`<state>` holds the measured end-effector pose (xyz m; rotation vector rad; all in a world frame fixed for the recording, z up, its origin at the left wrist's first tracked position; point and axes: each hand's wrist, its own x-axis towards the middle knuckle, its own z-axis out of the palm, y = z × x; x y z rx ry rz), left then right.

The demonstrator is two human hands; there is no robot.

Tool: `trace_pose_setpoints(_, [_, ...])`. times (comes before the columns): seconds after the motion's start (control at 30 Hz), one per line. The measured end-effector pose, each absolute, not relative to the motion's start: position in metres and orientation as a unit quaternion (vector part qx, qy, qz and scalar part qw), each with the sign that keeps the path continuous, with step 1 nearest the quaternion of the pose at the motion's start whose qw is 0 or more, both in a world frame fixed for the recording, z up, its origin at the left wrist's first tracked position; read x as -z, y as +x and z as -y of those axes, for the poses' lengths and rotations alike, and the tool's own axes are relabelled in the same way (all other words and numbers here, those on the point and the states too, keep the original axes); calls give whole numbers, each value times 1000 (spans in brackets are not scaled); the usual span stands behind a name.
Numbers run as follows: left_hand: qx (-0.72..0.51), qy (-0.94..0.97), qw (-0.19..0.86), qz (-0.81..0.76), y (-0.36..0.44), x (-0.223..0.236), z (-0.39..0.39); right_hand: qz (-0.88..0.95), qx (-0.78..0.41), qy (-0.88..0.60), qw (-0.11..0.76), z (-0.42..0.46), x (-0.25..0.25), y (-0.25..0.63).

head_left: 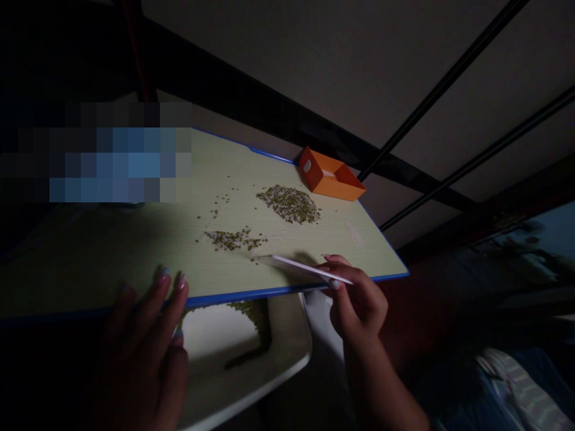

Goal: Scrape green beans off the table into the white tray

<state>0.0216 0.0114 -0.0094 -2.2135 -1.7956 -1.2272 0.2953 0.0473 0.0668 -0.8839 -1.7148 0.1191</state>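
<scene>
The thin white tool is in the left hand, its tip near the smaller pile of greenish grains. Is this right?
Not the left hand; the head view shows the right hand holding the thin white tool, its tip near the smaller greenish pile.

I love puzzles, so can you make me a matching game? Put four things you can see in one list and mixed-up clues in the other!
Things
1. Orange box
2. White stick
3. White tub
4. Tabletop

Clues
A. Below the near edge, partly covered from view
B. Pale, with a blue rim
C. Sitting at the far side
D. Held in the right hand

Right pairs: 1-C, 2-D, 3-A, 4-B
</scene>
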Motion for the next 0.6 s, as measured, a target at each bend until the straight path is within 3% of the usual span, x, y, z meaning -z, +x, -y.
trace_pose_setpoints(0.23, [396, -712, 12, 580, 22, 10, -10, 680, -27, -399, 614, -46, -64, 302])
trace_pose_setpoints(0.6, [387, -706, -4, 593, 22, 8, -10, 715, -51, -401, 570, -49, -67, 289])
